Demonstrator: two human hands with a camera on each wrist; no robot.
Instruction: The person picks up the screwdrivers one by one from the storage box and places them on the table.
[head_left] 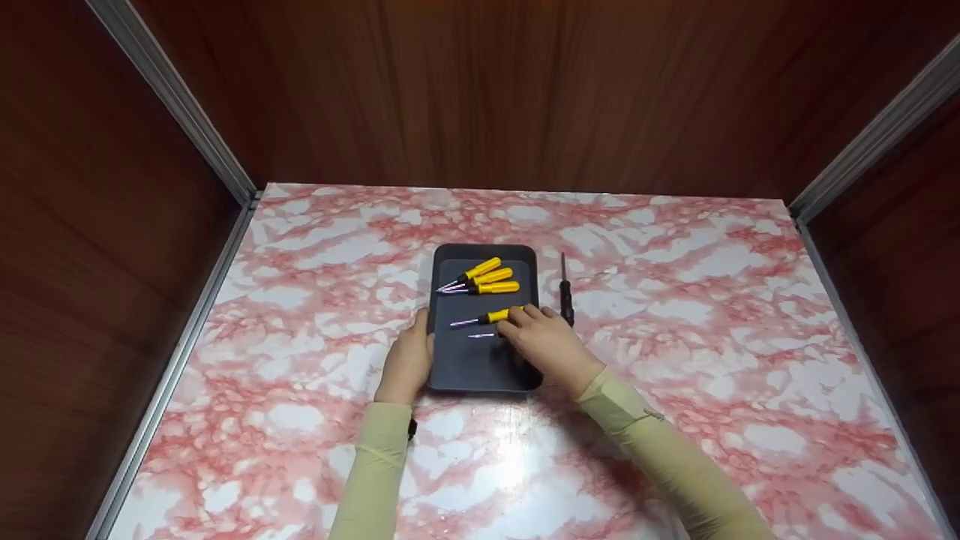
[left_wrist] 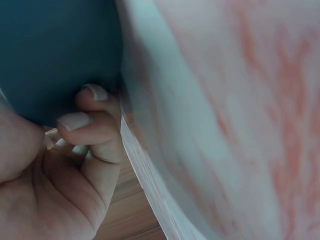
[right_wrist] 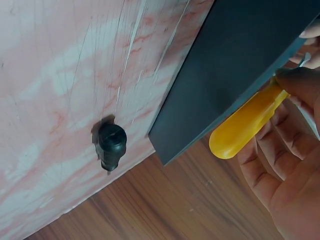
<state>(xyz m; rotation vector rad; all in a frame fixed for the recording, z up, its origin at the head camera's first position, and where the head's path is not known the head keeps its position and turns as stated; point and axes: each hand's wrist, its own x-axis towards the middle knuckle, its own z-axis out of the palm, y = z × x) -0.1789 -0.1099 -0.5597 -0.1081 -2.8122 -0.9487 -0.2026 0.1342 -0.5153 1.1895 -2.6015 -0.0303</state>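
A dark grey rectangular tray [head_left: 465, 367] lies on the table. My left hand [head_left: 409, 360] grips its left side; in the left wrist view the curled fingertips [left_wrist: 75, 121] touch the tray's outer wall [left_wrist: 60, 55]. Over the tray's right side, my right hand [head_left: 546, 341] pinches a screwdriver with a yellow handle [right_wrist: 245, 125], its shaft mostly hidden by the thumb. Beside those fingers in the head view another yellow-handled screwdriver [head_left: 469, 322] points left, its handle end partly covered. Three yellow-handled screwdrivers [head_left: 495, 287] lie fanned together farther up in the tray.
Just right of the tray, a black-handled screwdriver [head_left: 565, 292] lies on the table, shaft pointing away. The red-and-white marbled tabletop [head_left: 300, 360] spreads around the tray. Dark wood panels [head_left: 480, 97] with metal edge strips [head_left: 180, 97] enclose the back and sides.
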